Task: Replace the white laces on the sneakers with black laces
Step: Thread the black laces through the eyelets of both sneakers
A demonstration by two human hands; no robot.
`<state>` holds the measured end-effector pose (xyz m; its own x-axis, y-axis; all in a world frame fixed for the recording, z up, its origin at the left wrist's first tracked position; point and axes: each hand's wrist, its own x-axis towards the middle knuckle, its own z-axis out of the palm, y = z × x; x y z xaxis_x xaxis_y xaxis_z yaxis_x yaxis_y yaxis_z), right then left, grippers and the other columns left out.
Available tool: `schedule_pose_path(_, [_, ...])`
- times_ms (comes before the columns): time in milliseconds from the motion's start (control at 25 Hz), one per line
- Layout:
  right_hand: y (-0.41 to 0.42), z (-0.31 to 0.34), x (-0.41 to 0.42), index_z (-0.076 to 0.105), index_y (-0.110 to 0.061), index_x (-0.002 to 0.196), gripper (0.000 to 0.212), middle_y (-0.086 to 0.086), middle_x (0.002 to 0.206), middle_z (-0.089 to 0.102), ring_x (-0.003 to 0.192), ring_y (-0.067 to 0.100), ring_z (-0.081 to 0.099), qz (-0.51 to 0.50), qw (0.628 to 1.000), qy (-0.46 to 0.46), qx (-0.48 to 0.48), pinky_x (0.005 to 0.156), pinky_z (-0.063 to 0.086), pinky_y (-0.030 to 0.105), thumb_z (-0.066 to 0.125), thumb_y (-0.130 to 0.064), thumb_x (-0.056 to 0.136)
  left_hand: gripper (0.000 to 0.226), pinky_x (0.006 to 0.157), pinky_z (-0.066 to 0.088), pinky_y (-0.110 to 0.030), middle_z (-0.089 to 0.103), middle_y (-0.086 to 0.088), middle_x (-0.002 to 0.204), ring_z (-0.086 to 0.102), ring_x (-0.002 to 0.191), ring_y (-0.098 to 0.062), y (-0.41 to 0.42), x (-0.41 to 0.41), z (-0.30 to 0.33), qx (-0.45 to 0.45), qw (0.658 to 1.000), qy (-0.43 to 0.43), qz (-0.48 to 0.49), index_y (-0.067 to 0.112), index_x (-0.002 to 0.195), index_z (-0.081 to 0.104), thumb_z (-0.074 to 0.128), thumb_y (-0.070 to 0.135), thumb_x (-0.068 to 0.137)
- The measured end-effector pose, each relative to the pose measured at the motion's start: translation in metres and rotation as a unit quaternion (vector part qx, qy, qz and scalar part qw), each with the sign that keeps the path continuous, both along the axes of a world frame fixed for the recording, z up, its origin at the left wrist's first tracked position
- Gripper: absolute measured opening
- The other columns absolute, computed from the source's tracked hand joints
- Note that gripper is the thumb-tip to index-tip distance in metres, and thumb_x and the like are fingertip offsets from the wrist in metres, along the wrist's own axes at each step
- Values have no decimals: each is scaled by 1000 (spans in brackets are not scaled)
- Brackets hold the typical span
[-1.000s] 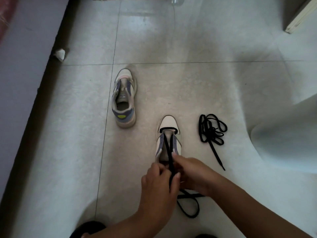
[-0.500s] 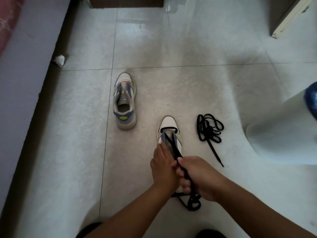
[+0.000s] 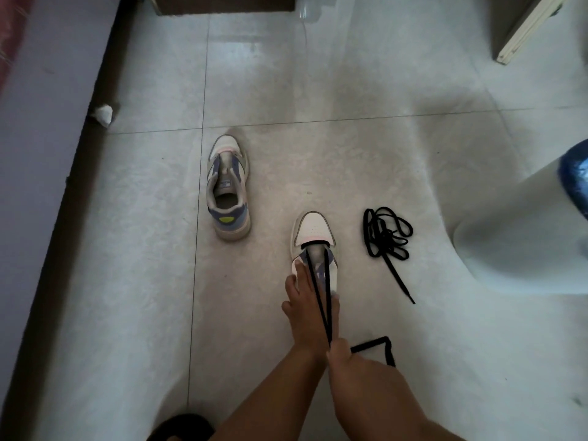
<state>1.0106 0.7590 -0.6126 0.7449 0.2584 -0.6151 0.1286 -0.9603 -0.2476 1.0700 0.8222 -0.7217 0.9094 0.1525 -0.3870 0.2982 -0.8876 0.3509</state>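
The near sneaker (image 3: 313, 232) stands on the tiled floor, toe pointing away, with a black lace (image 3: 319, 294) threaded through its lowest eyelets. My left hand (image 3: 304, 310) rests on the shoe's collar with its fingers stretched forward, holding it down. Just behind it, my right hand (image 3: 341, 352) grips both strands of the lace, which run taut from the eyelets back to the fist. The loose ends (image 3: 378, 345) trail to the right of that hand. A second sneaker (image 3: 227, 192) without laces stands farther left. Another black lace (image 3: 386, 233) lies bundled to the right.
A crumpled white paper (image 3: 103, 114) lies by the dark skirting at the left. A pale rounded shape (image 3: 525, 237) with a blue item (image 3: 576, 183) fills the right side. Dark furniture (image 3: 222, 4) stands at the top, a white-edged panel (image 3: 525, 30) at top right.
My right hand has pulled both lace strands back toward me until they are taut. My left hand has let go of the lace and moved forward to lie flat on the shoe.
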Motion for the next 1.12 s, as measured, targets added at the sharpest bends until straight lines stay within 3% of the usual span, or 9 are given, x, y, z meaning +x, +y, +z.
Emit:
schedule_pose_path(120, [5, -6, 3, 23, -9, 142, 41, 6, 111, 63, 93, 19, 64, -28, 999, 20, 11, 52, 30, 26, 24, -19, 102, 82, 94, 39, -37, 6, -2, 157, 19, 138, -22, 0, 1, -1, -20, 1000, -4, 4, 15, 151, 2, 50, 44, 91])
schedule_pose_path(240, [-2, -12, 12, 41, -14, 125, 29, -8, 76, 57, 62, -1, 55, -249, 944, 91, 198, 49, 30, 13, 27, -28, 104, 95, 98, 38, -40, 24, -2, 150, 28, 135, -20, 5, 6, 1, -65, 996, -13, 56, 17, 149, 11, 59, 59, 80])
schedule_pose_path(400, [-15, 5, 29, 51, -8, 82, 33, 3, 52, 43, 38, 13, 38, -637, 536, 340, 438, 39, 34, 21, 35, -29, 101, 76, 93, 38, -40, 43, -2, 134, 42, 124, -23, 11, 19, 4, -61, 994, -25, 90, 16, 136, 35, 56, 63, 79])
schedule_pose_path(520, [-21, 15, 33, 45, -9, 74, 30, 1, 47, 35, 31, 9, 30, -694, 420, 346, 472, 31, 27, 15, 36, -20, 99, 73, 96, 42, -39, 35, -3, 144, 37, 130, -23, 10, 23, 3, -119, 989, -11, 93, 18, 142, 32, 61, 48, 82])
schedule_pose_path(600, [-18, 19, 32, 49, -7, 81, 33, -1, 43, 28, 28, 7, 19, -687, 478, 292, 464, 32, 17, 11, 33, -28, 101, 72, 100, 39, -37, 28, -4, 150, 32, 134, -24, 8, 24, -1, -148, 984, -13, 100, 16, 146, 26, 60, 36, 86])
schedule_pose_path(800, [11, 4, 10, 50, -18, 77, 30, -6, 41, 43, 34, 2, 35, -472, 802, 138, 339, 42, 32, 19, 33, -25, 101, 69, 97, 40, -36, 27, -10, 147, 35, 130, -26, 7, 23, -1, -127, 990, -9, 67, 12, 147, 21, 55, 33, 90])
schedule_pose_path(880, [15, -5, 3, 46, -21, 79, 25, -5, 48, 47, 39, 4, 41, -448, 823, 154, 314, 48, 36, 23, 35, -25, 101, 71, 100, 39, -39, 29, -12, 143, 35, 129, -28, 13, 27, 6, -164, 983, 28, 73, 13, 145, 24, 59, 35, 88])
schedule_pose_path(1040, [1, -1, 1, 43, -17, 95, 7, 3, 53, 58, 44, 19, 57, -527, 760, 167, 341, 44, 43, 28, 40, -20, 100, 27, 94, 42, -33, 51, -11, 119, 50, 111, -23, 44, 32, 27, -237, 960, 16, 146, 9, 115, 59, 50, 24, 94])
schedule_pose_path(1120, [-8, 3, -2, 39, -32, 97, 6, -1, 65, 62, 55, 11, 59, -419, 849, 85, 312, 57, 46, 29, 41, -27, 99, 30, 68, 47, -27, 61, -11, 90, 58, 78, -17, 48, 25, 47, -332, 919, 72, 202, 12, 88, 63, 40, 26, 99])
